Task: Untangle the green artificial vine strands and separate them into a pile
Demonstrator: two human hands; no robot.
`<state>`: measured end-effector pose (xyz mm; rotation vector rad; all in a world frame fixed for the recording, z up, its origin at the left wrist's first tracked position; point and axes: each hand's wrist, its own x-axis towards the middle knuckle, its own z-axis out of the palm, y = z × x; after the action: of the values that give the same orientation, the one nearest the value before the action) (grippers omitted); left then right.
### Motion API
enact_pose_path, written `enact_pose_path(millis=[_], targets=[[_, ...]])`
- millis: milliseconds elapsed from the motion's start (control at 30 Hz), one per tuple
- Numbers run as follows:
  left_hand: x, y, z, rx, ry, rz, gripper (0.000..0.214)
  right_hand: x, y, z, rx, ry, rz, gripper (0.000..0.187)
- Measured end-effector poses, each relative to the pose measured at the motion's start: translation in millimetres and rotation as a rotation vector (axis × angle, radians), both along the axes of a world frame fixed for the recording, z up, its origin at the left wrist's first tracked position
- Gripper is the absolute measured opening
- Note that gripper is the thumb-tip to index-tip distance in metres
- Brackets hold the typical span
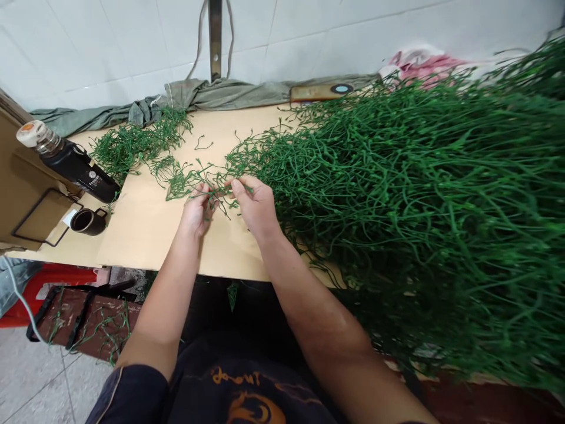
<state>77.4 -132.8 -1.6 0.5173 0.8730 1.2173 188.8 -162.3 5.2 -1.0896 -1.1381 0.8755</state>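
Over the middle of the table, my left hand (198, 210) is closed around a few thin green stems with bud-like tips, which look like garlic scapes. Just to its right, my right hand (256, 206) pinches stems between thumb and forefinger. The two hands are close together, and the stem ends cross between them. A huge heap of green stems (406, 176) covers the right side and reaches my right hand. Beyond my left hand lie some loose stems (176, 179), and a smaller pile of stems (136, 141) sits farther back left.
A black flask (86, 171) and a dark mug (89, 221) stand at left, beside a cardboard box (26, 188). Grey-green cloth (229, 94) runs along the tiled wall, with a phone-like object (320, 92) there. A brown case (88, 321) strewn with stem bits is below left.
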Motion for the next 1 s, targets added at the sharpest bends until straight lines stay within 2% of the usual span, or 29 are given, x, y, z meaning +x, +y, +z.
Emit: enact_pose_path(millis=[133, 300, 433, 533, 633, 733, 867, 1000], targets=[[0.9, 1.6, 0.7, -0.023, 0.043, 0.07, 0.013, -1.5, -6.8, -5.3, 0.094, -0.157, -0.057, 0.025], [-0.7, 1.6, 1.9, -0.006, 0.045, 0.067, 0.013, -10.9, -13.8, -12.5, 0.215, -0.31, -0.104, 0.022], [-2.2, 0.7, 5.1, -0.035, -0.034, 0.026, 0.01, -11.0, -12.2, -18.2, 0.142, -0.304, -0.085, 0.018], [-3.3, -0.3, 8.4, -0.07, -0.083, -0.013, 0.021, -8.8, -10.9, -21.2, 0.092, -0.29, -0.035, 0.016], [-4.0, -0.5, 9.4, -0.076, -0.071, -0.06, 0.028, -6.7, -11.9, -20.1, 0.101, -0.267, -0.03, 0.022], [-3.1, -0.3, 8.2, -0.045, -0.085, -0.101, 0.024, -4.4, -14.2, -16.9, 0.127, -0.224, -0.058, 0.028], [0.1, 1.8, 5.5, -0.046, -0.064, -0.031, 0.019, -6.3, -24.3, -14.1, 0.236, -0.252, -0.109, 0.03], [-2.7, 7.0, 4.1, -0.035, -0.052, 0.105, 0.021, -18.5, -52.7, -5.4, 0.443, -0.39, -0.054, 0.025]])
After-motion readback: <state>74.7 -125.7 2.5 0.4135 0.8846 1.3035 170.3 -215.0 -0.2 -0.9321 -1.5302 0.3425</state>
